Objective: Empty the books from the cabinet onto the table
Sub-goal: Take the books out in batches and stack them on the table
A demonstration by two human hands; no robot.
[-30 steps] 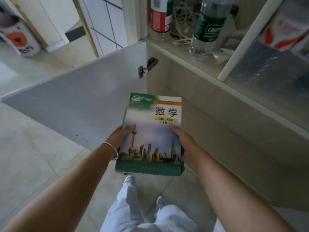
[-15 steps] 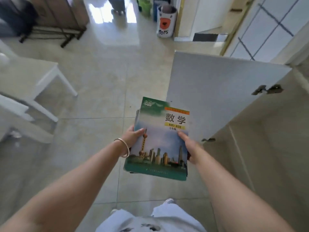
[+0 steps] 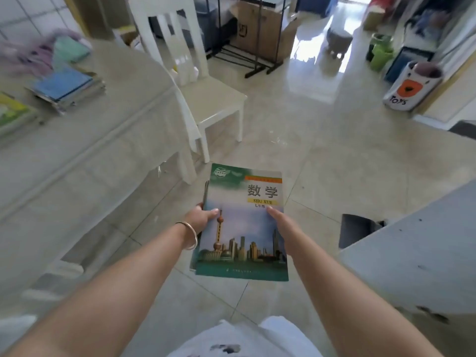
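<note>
1. Both hands carry the math book point(image 3: 244, 222) flat over the floor at 6 o'clock: left hand point(image 3: 199, 219) grips its left edge, right hand point(image 3: 279, 222) its right, so what looks like more books stacked underneath stays together.
2. The table point(image 3: 85, 150) sits at 9 to 10 o'clock, with book stacks point(image 3: 64, 87) on it.
3. Half a second ago the cabinet door filled the right; now the view has swung toward the table.

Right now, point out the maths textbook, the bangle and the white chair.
maths textbook point(image 3: 244, 222), head view, middle of the front cover.
bangle point(image 3: 191, 234), head view, band on the left wrist.
white chair point(image 3: 213, 96), head view, bare seat.
</note>
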